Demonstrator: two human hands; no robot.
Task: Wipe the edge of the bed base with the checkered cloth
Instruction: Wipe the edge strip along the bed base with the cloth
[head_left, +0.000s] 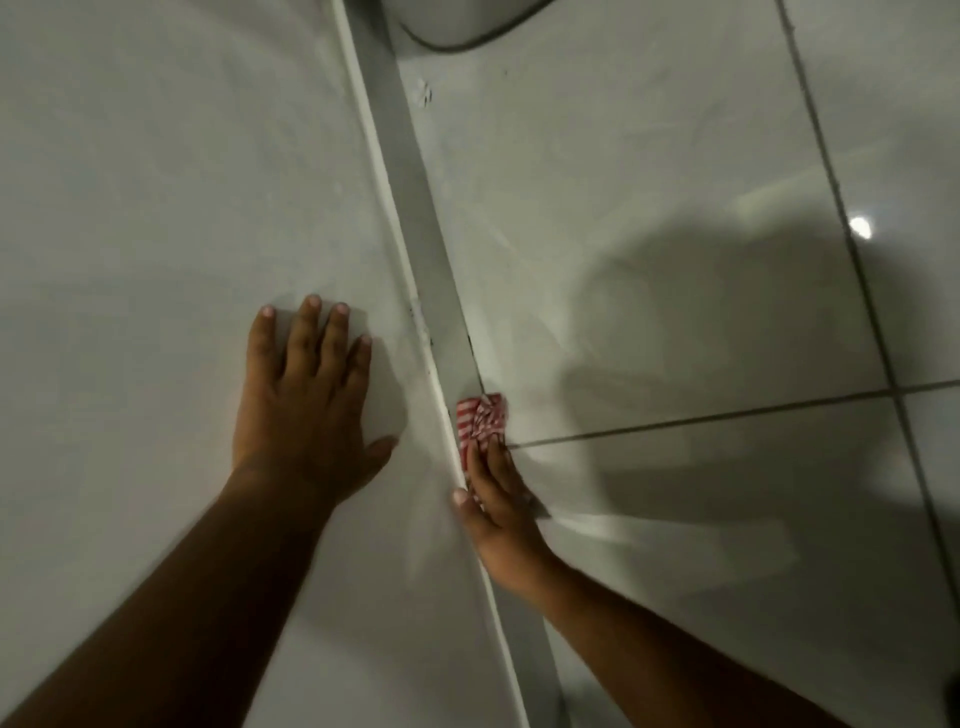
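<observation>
Left hand (306, 395) sat nearest, palm down and fingers spread flat on the white top of the bed base (156, 208), gripping nothing, just bracing a little in from the edge (415, 291). Right hand (496, 512) was over that edge on the floor side, thumb hooked near the rim, fingers clenched on the checkered cloth (480, 418), red and white, bunched and pressed against the grey side face just below the rim. Best approach, I'd judge: keep the cloth tight against the face, run long strokes along the edge, refold once it soils; dark specks sat on the rim just beyond the cloth. Beside the edge lay glossy pale floor tiles (649, 218) with dark grout lines, one lamp glare and soft shadows. Far along the edge, a rounded white object (457, 21), unclear what. Lighting was dim.
</observation>
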